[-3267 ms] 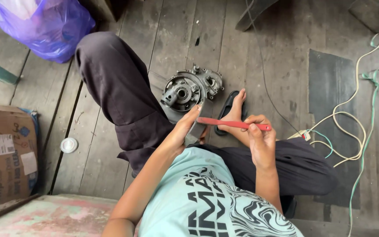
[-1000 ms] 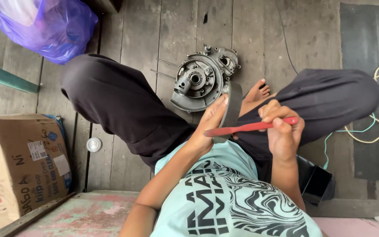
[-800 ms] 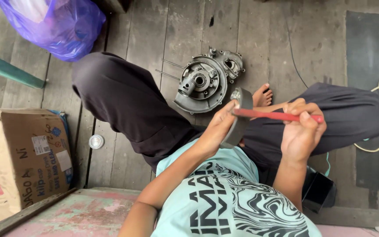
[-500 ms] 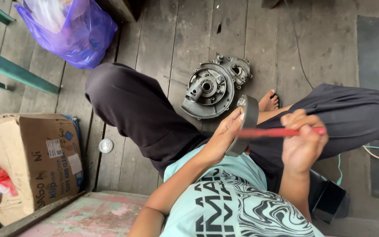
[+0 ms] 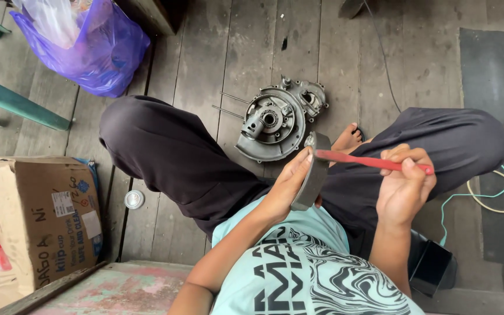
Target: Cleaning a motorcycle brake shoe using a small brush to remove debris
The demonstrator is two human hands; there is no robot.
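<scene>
Weathered grey plank floor (image 5: 217, 64) w/ a round grey metal engine cover (image 5: 275, 122) lying between the seated person's knees. Left hand (image 5: 290, 184) grips a curved dark grey metal brake shoe (image 5: 313, 172), held upright over the lap just below the cover. Right hand (image 5: 403, 184) is closed round a thin red-handled tool (image 5: 368, 161), tip touching the shoe's top end.
</scene>
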